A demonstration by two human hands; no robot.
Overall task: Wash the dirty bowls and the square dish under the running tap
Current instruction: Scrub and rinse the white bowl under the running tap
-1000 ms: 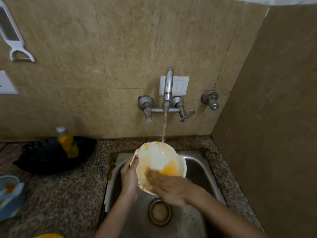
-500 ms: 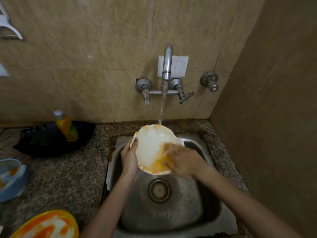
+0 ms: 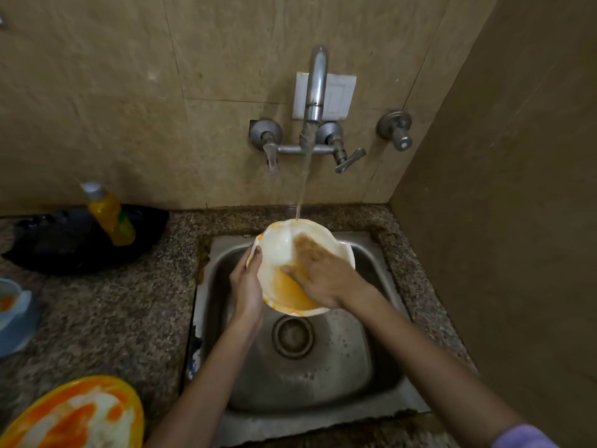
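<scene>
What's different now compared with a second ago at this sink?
The right hand has rubbed its way from the lower edge of the bowl up across the inside, and its fingers now reach toward the far rim. Unchanged: the left hand grips the bowl's left rim, the tap runs onto its far edge, and all is held over the sink.

No text, brand, number or sign can be read; the yellow bottle point(image 3: 109, 218) carries a green label point(image 3: 125, 223), too small and blurred to make out.
</scene>
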